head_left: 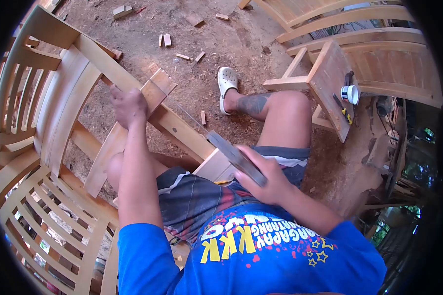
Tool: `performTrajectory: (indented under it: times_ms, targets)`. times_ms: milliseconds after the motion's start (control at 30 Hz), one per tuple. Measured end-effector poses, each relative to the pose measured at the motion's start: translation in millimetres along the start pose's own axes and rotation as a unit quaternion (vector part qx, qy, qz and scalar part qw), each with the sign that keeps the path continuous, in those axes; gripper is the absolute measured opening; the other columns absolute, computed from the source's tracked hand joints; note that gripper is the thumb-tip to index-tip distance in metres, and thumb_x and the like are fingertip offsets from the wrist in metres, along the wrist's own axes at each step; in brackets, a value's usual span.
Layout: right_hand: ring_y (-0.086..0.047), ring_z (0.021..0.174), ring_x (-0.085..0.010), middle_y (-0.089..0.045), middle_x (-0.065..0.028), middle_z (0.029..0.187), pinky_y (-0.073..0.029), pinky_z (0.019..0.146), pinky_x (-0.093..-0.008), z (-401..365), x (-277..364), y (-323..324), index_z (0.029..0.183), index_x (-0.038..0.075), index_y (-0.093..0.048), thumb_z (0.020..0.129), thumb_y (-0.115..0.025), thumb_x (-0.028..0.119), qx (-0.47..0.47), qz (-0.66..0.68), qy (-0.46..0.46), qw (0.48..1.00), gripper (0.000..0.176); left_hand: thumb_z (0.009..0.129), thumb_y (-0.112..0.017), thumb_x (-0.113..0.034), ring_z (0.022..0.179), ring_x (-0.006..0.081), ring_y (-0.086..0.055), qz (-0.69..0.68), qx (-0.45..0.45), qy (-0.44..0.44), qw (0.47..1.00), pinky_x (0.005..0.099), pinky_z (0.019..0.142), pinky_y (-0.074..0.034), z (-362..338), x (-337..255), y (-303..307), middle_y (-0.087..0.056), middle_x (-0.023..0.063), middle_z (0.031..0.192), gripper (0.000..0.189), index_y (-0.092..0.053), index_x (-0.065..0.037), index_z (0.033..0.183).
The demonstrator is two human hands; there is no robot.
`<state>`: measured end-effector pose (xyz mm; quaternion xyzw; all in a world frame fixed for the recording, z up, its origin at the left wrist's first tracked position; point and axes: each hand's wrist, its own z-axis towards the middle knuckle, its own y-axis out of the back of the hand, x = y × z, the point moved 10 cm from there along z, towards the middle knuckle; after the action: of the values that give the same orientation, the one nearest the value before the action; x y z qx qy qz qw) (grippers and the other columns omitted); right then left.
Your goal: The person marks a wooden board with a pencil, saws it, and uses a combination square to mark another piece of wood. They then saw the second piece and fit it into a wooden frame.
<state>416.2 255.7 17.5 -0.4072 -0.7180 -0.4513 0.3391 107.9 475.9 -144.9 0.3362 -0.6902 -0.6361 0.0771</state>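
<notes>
My right hand is wrapped round the grey handle of a handsaw. Its thin blade, seen nearly edge-on, reaches up and left across the notched end of a wooden board. My left hand is closed over that board and presses it against the rail of a wooden bench frame. The board slants down beside my left knee. Whether the teeth are inside the wood is too fine to tell. A light wooden piece lies by my lap, with a yellow pencil-like stick near it.
Slatted wooden furniture stands at my left. At the right, a small wooden stool carries a white tub and a yellow-handled tool. Another bench stands behind it. Wood offcuts lie on the dirt floor.
</notes>
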Motion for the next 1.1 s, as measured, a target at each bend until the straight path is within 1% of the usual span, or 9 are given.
performTrajectory:
  times_ms: [133,300,400,567,667,767,833,900,1100]
  targets:
    - [-0.079,0.087,-0.0317,-0.076,-0.0219,0.101,-0.059,0.079,-0.0377,-15,3,5,0.149,-0.001,-0.052,0.097,-0.072,0.014,0.016,0.003,-0.007,1.000,0.058,0.095,-0.049,-0.032,0.127,0.0483,-0.064,-0.008,-0.008,-0.006,1.000,0.0578,0.107,-0.050,1,4,-3,-0.055,0.0267,0.150,0.068,-0.038,-0.011,0.159]
    - [-0.076,0.088,-0.0426,-0.073,-0.0275,0.094,-0.059,0.078,-0.0481,122,-9,-48,0.144,0.004,-0.056,0.097,-0.072,0.023,-0.025,-0.005,0.059,0.998,0.054,0.095,-0.049,-0.032,0.126,0.0486,-0.065,-0.010,0.007,0.002,1.000,0.0582,0.108,-0.050,1,2,-3,-0.051,0.0268,0.155,0.067,-0.038,-0.011,0.158]
    - [-0.075,0.089,-0.0454,-0.074,-0.0275,0.095,-0.059,0.079,-0.0514,121,-5,-46,0.143,0.005,-0.057,0.096,-0.072,0.025,-0.034,0.015,0.069,0.997,0.053,0.095,-0.049,-0.033,0.126,0.0485,-0.065,0.001,0.001,-0.006,1.000,0.0580,0.108,-0.049,3,3,-5,-0.051,0.0265,0.156,0.066,-0.039,-0.011,0.157]
    - [-0.078,0.094,-0.0409,-0.075,-0.0255,0.101,-0.060,0.081,-0.0450,2,-8,-5,0.150,0.002,-0.050,0.095,-0.073,0.016,0.024,0.018,-0.012,0.999,0.061,0.094,-0.051,-0.032,0.130,0.0472,-0.063,0.012,0.032,0.002,0.999,0.0568,0.110,-0.048,-1,-3,-3,-0.053,0.0253,0.155,0.066,-0.042,-0.011,0.156]
    - [-0.079,0.095,-0.0395,-0.076,-0.0244,0.102,-0.061,0.081,-0.0436,-14,-6,5,0.152,0.001,-0.049,0.094,-0.073,0.012,0.004,0.022,0.032,0.999,0.063,0.094,-0.051,-0.032,0.133,0.0472,-0.061,0.015,0.011,0.003,1.000,0.0558,0.112,-0.047,0,-2,-4,-0.054,0.0247,0.154,0.065,-0.044,-0.011,0.155]
    - [-0.078,0.089,-0.0407,-0.075,-0.0265,0.097,-0.061,0.079,-0.0450,53,-9,-22,0.150,0.000,-0.051,0.095,-0.072,0.016,0.027,0.035,0.035,0.998,0.060,0.095,-0.050,-0.032,0.130,0.0464,-0.063,0.020,-0.012,-0.009,1.000,0.0556,0.110,-0.048,4,3,-9,-0.054,0.0240,0.154,0.067,-0.041,-0.011,0.157]
    - [-0.076,0.077,-0.0318,-0.073,-0.0233,0.092,-0.058,0.073,-0.0410,106,-21,-45,0.148,0.003,-0.055,0.097,-0.073,0.022,-0.045,0.024,0.103,0.993,0.057,0.095,-0.050,-0.033,0.131,0.0457,-0.062,0.021,-0.029,-0.017,0.999,0.0551,0.110,-0.047,4,4,-8,-0.055,0.0236,0.153,0.066,-0.042,-0.011,0.156]
    - [-0.075,0.075,-0.0310,-0.073,-0.0233,0.091,-0.058,0.072,-0.0413,133,-22,-53,0.148,0.003,-0.056,0.097,-0.074,0.024,-0.036,0.026,0.068,0.997,0.058,0.094,-0.051,-0.033,0.131,0.0449,-0.062,0.009,-0.020,-0.019,1.000,0.0549,0.110,-0.047,4,1,-5,-0.055,0.0231,0.153,0.066,-0.043,-0.011,0.155]
    - [-0.074,0.073,-0.0295,-0.074,-0.0219,0.089,-0.057,0.072,-0.0396,76,-36,-33,0.150,0.002,-0.055,0.097,-0.075,0.025,-0.044,0.060,0.053,0.996,0.062,0.093,-0.053,-0.033,0.131,0.0436,-0.062,0.000,0.003,-0.011,1.000,0.0542,0.110,-0.047,3,3,-8,-0.056,0.0217,0.152,0.066,-0.045,-0.009,0.153]
